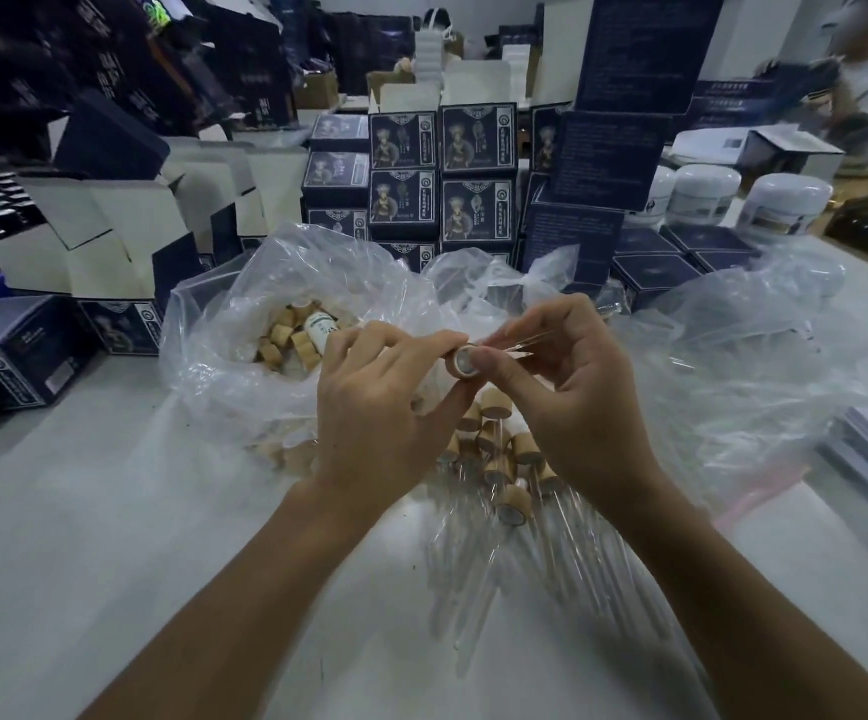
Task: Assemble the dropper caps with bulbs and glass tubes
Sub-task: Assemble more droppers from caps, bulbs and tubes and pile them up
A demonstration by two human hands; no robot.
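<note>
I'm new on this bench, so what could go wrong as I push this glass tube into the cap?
The thin clear glass tube in the right hand could snap if it enters the round wooden cap, held by the left hand, at an angle. The finished droppers lying below could crack if something drops.

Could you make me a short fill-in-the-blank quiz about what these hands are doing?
1. The left hand holds a ____ against the right hand.
2. The right hand pinches a thin glass ____.
3. Loose caps lie inside a clear plastic ____.
4. Finished droppers lie on the table ____ the hands.

Missing words: cap; tube; bag; below
</note>
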